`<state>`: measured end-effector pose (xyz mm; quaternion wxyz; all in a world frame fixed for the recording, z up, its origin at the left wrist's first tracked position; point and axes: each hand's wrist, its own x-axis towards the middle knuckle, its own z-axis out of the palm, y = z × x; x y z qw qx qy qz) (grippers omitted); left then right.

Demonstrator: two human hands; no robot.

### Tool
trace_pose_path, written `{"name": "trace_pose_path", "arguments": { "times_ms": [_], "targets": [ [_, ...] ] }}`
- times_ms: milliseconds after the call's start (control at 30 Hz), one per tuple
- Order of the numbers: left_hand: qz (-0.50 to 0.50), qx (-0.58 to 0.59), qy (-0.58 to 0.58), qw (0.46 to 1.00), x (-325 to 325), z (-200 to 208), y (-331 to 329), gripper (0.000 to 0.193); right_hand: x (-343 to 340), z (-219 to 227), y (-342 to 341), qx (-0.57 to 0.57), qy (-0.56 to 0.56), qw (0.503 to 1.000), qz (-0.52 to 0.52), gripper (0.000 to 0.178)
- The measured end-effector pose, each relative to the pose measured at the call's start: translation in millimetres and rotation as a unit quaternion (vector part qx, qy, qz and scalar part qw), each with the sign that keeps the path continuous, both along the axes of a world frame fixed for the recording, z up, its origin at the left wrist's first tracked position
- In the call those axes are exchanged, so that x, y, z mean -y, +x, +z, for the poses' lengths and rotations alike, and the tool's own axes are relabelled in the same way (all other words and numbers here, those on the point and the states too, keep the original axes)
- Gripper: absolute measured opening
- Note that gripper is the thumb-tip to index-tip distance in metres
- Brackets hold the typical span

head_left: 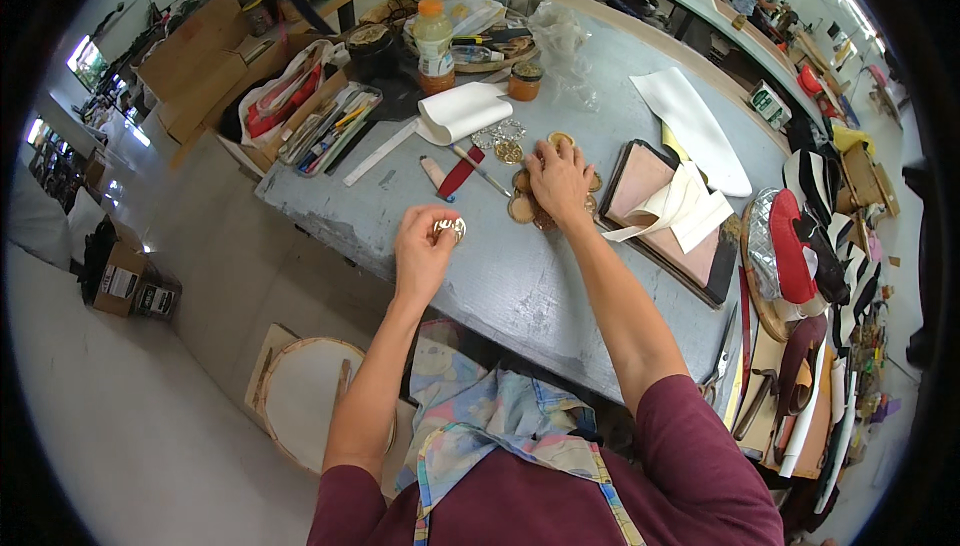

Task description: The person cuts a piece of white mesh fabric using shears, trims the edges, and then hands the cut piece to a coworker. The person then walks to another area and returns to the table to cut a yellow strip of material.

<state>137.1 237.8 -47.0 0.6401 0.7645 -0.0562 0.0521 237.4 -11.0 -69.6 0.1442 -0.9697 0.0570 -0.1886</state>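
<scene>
My left hand [424, 251] is closed in a pinch near the table's front edge, holding a shiny gold-coloured round metal piece [456, 230]. Farther right, my right hand [561, 179] lies with fingers apart over a cluster of round brownish-gold discs [521, 208]; the palm hides some of them. Just beyond that cluster are a shiny gold round piece [508, 152] and silvery round pieces [499, 133]. Between my hands lie a pen-like tool [482, 170], a dark red flat piece [461, 174] and a small beige-handled tool [436, 174].
At right, white and cream material pieces [672, 208] lie on a dark-edged pad [650, 236]. Scissors [722, 358] rest by the right edge. Farther back stand an orange-capped bottle [433, 46], a small jar [525, 81] and a tray of pens [332, 130]. A stool [312, 401] stands below left.
</scene>
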Motion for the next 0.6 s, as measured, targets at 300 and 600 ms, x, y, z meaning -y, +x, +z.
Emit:
{"name": "trace_pose_path", "arguments": {
  "times_ms": [300, 600],
  "targets": [
    [0.014, 0.105, 0.142, 0.984, 58.2, 10.3, 99.7, 0.022, -25.4, 15.7, 44.6, 0.014, 0.008, 0.985, 0.171, 0.046],
    [-0.037, 0.284, 0.451, 0.845, 90.3, -10.7, 149.6, 0.046, 19.0, 16.9, 16.2, -0.006, 0.076, 0.997, 0.012, 0.046]
  ]
}}
